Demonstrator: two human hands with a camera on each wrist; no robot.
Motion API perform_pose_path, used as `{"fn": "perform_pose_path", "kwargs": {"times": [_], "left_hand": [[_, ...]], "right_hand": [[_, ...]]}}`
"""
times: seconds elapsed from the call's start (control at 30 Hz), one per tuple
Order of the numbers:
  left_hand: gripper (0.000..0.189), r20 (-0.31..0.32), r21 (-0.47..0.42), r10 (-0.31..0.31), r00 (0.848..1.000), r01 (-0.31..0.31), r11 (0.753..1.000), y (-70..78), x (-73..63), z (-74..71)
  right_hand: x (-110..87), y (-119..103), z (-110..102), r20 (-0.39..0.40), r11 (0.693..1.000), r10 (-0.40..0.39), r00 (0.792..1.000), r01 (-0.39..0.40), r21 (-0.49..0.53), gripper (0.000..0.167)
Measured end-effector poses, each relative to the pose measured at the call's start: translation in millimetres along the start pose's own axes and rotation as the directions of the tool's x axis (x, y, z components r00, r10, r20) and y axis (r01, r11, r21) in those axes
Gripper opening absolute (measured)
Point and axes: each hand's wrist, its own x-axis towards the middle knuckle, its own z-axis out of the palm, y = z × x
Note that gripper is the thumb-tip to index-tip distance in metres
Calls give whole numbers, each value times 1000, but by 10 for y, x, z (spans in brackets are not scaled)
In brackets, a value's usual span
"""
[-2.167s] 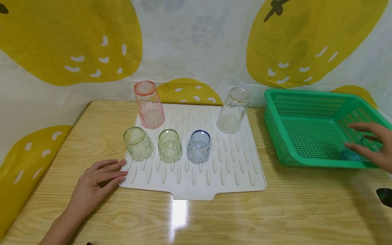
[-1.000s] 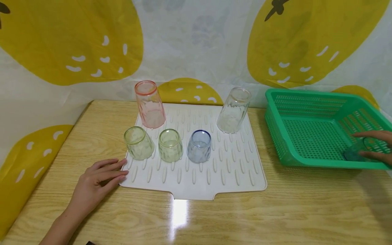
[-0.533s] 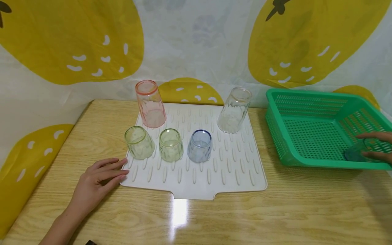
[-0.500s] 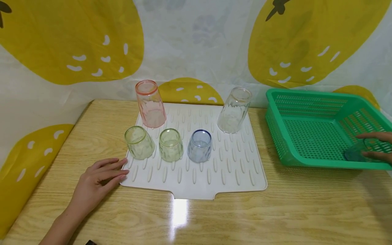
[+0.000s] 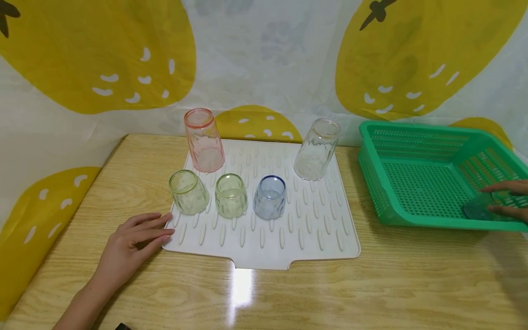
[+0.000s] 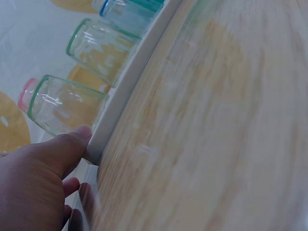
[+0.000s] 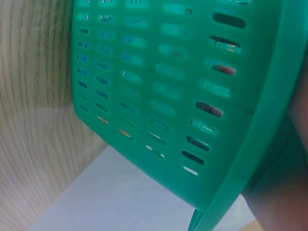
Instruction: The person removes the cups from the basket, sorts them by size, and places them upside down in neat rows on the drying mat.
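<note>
In the head view my left hand point(image 5: 128, 245) lies at the left edge of a white ribbed drying mat point(image 5: 264, 254), fingers loosely extended and fingertips touching it. Close by, two greenish glasses point(image 5: 189, 195) and a blue-rimmed glass point(image 5: 270, 199) stand on the mat. Behind them are a tall pink glass point(image 5: 206, 146) and a tall clear glass point(image 5: 315, 151). At the far right, my right hand point(image 5: 511, 197) reaches into a green basket point(image 5: 392, 208), thumb and fingers around a bluish glass point(image 5: 474, 208). The basket wall hides most of that hand in the right wrist view.
A wooden table point(image 5: 330, 293) carries the mat and the basket. Behind it hangs a white cloth point(image 5: 264, 59) with large yellow fruit shapes. A small dark object point(image 5: 122, 327) shows at the bottom edge.
My right hand has lowered into the basket and closed around the bluish glass there. My left hand and the glasses on the mat have stayed put.
</note>
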Motion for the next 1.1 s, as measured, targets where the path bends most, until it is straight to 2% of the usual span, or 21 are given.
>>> {"fn": "perform_pose_path", "kwargs": {"times": [0.13, 0.23, 0.33, 0.4, 0.5, 0.73, 1.1], "left_hand": [[34, 2, -2, 2, 1000, -2, 1000, -3, 3, 2], [34, 2, 6, 2, 1000, -2, 1000, -4, -1, 1], [35, -1, 12, 6, 1000, -6, 1000, -4, -5, 0], [34, -3, 14, 6, 1000, -6, 1000, -1, -5, -1], [34, 1, 17, -5, 1000, 5, 1000, 7, -4, -3], [34, 3, 20, -4, 1000, 4, 1000, 6, -8, 6], [34, 0, 20, 25, 1000, -25, 999, -6, 0, 10]], "right_hand": [[-9, -42, -13, -46, 1000, -25, 999, 26, 11, 53], [15, -101, -38, -67, 999, -33, 997, 34, 7, 38], [60, -185, -79, -72, 1000, -14, 997, 13, -9, 31], [90, -264, -114, -64, 999, 27, 998, -29, -23, 28], [138, -405, -150, -106, 998, 58, 993, -61, -25, 26], [249, -702, -299, -158, 993, 122, 980, -121, 13, 37], [304, -1026, -331, -218, 991, 113, 969, -93, 100, 36]]}}
